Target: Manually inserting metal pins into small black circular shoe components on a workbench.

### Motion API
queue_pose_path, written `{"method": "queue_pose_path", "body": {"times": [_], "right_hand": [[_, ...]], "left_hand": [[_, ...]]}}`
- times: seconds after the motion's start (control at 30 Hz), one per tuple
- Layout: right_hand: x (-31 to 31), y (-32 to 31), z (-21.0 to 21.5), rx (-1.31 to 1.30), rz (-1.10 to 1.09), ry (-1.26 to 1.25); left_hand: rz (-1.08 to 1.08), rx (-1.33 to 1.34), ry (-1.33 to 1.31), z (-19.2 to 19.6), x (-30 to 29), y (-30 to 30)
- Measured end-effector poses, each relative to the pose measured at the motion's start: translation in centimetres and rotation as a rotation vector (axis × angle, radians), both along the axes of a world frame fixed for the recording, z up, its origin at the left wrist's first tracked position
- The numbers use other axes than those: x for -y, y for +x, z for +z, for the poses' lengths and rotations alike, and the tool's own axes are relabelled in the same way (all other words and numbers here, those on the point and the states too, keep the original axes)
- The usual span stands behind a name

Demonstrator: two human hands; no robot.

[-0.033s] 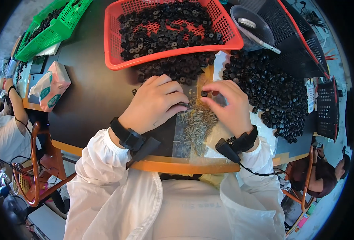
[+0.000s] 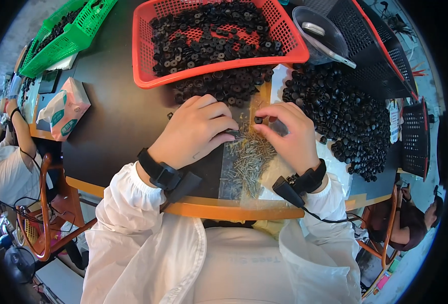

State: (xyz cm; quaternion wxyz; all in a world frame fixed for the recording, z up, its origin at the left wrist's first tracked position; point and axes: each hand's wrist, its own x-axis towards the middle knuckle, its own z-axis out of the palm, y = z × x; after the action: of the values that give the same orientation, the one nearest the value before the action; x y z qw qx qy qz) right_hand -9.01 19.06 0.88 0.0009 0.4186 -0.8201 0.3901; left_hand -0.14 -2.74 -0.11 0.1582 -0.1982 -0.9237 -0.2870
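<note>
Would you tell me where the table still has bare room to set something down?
Bare dark tabletop lies between the tissue pack, red basket and left hand. Right of the right hand, black caps crowd it; screws fill the middle.

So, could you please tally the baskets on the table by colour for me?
Red basket: 1
Green baskets: 2
Black baskets: 2
Total: 5
</note>
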Motion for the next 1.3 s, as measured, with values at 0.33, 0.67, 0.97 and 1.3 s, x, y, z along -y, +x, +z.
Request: {"method": "queue_pose_path", "body": {"times": [0.33,0.67,0.97,1.3], "right_hand": [[0.1,0.5,-0.1,0.089,0.03,0.014],[0.4,1.4,0.1,0.245,0.007,-0.039],[0.3,1.5,-0.1,0.184,0.059,-0.064],[0.2,1.9,-0.6,0.557,-0.013,-0.297]], "left_hand": [[0.015,0.059,-0.062,0.3,0.0,0.3],[0.035,0.001,0.349,-0.1,-1.1,0.3],[0.055,0.033,0.418,0.0,-1.8,0.4],[0.182,0.205,0.592,0.6,-1.6,0.9]]}}
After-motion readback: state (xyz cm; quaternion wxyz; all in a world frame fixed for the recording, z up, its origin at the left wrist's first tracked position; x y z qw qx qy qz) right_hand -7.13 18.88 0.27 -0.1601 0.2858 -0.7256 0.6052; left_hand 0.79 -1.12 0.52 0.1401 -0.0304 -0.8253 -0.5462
